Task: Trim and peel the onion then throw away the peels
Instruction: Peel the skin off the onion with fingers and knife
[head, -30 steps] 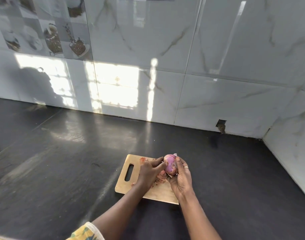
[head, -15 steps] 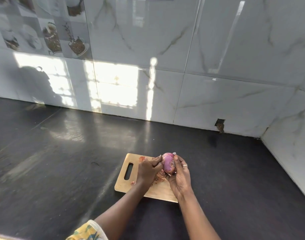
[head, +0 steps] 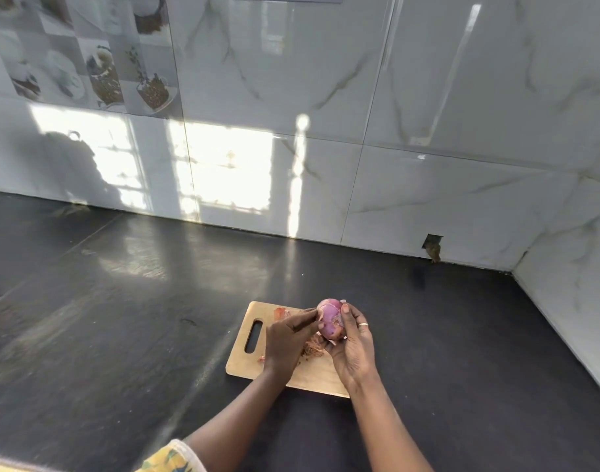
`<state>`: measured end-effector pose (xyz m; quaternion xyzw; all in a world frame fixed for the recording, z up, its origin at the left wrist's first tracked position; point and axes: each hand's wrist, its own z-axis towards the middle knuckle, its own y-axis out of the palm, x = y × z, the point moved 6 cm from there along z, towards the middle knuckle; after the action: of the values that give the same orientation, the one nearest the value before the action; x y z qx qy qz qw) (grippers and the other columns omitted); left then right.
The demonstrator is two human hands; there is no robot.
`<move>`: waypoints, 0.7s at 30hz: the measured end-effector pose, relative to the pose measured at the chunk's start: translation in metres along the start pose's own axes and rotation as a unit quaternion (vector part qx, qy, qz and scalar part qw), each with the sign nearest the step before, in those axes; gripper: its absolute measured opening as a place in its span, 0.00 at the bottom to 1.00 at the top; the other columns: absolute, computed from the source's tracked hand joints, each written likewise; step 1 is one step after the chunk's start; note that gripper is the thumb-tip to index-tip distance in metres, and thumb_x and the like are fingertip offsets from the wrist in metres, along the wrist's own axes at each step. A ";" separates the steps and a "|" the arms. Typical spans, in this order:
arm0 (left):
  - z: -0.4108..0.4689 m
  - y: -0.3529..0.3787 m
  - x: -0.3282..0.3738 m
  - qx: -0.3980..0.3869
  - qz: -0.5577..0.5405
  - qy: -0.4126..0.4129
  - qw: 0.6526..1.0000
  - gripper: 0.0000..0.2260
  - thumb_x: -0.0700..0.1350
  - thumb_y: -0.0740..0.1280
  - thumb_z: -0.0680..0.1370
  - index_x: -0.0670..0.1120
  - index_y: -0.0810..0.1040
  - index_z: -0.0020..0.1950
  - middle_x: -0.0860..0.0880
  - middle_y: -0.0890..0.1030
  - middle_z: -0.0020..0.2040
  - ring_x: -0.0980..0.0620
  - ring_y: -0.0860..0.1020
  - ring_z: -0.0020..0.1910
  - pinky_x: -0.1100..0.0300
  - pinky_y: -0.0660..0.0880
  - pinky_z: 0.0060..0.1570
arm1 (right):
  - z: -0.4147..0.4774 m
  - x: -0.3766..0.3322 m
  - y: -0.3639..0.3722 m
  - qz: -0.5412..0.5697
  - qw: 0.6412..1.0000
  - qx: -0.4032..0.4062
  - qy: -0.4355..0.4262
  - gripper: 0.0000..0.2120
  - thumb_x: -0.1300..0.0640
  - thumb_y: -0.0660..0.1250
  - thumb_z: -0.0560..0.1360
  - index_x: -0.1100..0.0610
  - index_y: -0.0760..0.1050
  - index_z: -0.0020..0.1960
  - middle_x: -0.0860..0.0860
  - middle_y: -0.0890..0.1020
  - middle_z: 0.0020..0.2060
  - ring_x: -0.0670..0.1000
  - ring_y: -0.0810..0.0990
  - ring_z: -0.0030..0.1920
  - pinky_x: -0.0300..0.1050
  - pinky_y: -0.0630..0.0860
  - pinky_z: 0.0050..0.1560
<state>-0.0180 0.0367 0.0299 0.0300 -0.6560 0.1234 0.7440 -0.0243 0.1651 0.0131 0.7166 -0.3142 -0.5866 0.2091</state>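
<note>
Peeling over the board, head view. Compared with a second ago, the red onion (head: 331, 317) remains raised above the right part of the wooden cutting board (head: 241, 364), and my right hand (head: 354, 347) still cups it from below and from the right, thumb lying up its right side. My left hand (head: 285, 338) has shifted slightly: its fingertips, which lay across the onion's left face, now pinch at the upper left edge, where a pale flap of skin stands off. More of the smooth purple surface faces the camera.

The board lies flat on the dark countertop (head: 121, 318), handle slot to the left. It carries loose peel scraps (head: 312, 350) in three patches: an orange flake (head: 281, 313) near the far edge, brown shreds under my hands, and a small bit (head: 261, 359) near my left wrist.

Count: one onion, one board, two hands, and one ring (head: 362, 324) on the right hand. A patterned sleeve (head: 169, 459) shows at the near edge. Glossy marble-look wall tiles (head: 428, 97) stand on the far and right sides.
</note>
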 end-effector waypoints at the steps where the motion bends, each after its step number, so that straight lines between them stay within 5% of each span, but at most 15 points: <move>1: 0.000 -0.001 0.001 0.012 0.006 0.008 1.000 0.10 0.39 0.74 0.68 0.45 0.84 0.49 0.51 0.84 0.47 0.68 0.80 0.42 0.72 0.75 0.46 | 0.000 0.000 0.000 -0.005 1.000 0.003 -0.002 0.07 0.58 0.64 0.77 0.55 0.73 0.55 0.57 0.81 0.45 0.53 0.81 0.37 0.47 0.78 0.34; 5: 0.000 -0.004 0.003 0.038 0.039 0.018 0.998 0.05 0.40 0.72 0.70 0.46 0.84 0.45 0.52 0.84 0.41 0.65 0.80 0.39 0.72 0.74 0.42 | 0.001 0.003 -0.003 -0.009 1.000 0.014 -0.001 0.08 0.57 0.66 0.75 0.54 0.74 0.55 0.57 0.80 0.49 0.55 0.81 0.42 0.49 0.78 0.37; 9: 0.001 -0.008 -0.003 0.062 0.012 -0.025 0.998 0.01 0.40 0.71 0.72 0.44 0.82 0.41 0.48 0.83 0.37 0.54 0.79 0.36 0.58 0.76 0.41 | -0.001 0.006 -0.003 0.026 0.999 0.016 0.009 0.11 0.54 0.68 0.71 0.53 0.76 0.53 0.59 0.79 0.50 0.60 0.78 0.47 0.54 0.75 0.45; 14: -0.001 -0.011 -0.006 0.069 -0.020 -0.078 0.994 0.05 0.41 0.70 0.71 0.48 0.78 0.37 0.46 0.83 0.36 0.49 0.80 0.36 0.50 0.77 0.44 | -0.003 0.008 -0.002 0.059 0.998 0.015 0.029 0.16 0.53 0.63 0.76 0.55 0.74 0.63 0.58 0.80 0.46 0.54 0.80 0.37 0.44 0.75 0.28; 17: -0.002 -0.015 -0.016 0.094 -0.098 -0.136 0.981 0.06 0.47 0.69 0.66 0.46 0.77 0.38 0.41 0.83 0.38 0.41 0.82 0.40 0.46 0.79 0.46 | -0.004 0.011 -0.002 0.114 0.991 0.017 0.060 0.20 0.49 0.61 0.78 0.56 0.71 0.67 0.58 0.78 0.46 0.55 0.78 0.39 0.42 0.75 0.24; 21: -0.001 -0.016 -0.020 0.078 -0.144 -0.155 0.974 0.03 0.39 0.69 0.74 0.41 0.76 0.44 0.41 0.83 0.38 0.46 0.83 0.36 0.53 0.80 0.38 | -0.007 0.008 -0.002 0.143 0.986 0.023 0.087 0.20 0.48 0.60 0.78 0.58 0.71 0.65 0.59 0.78 0.45 0.56 0.80 0.36 0.41 0.75 0.22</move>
<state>-0.0156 0.0183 0.0120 0.2009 -0.7407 0.0598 0.6384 -0.0163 0.1600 0.0079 0.7172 -0.4073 -0.4790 0.3005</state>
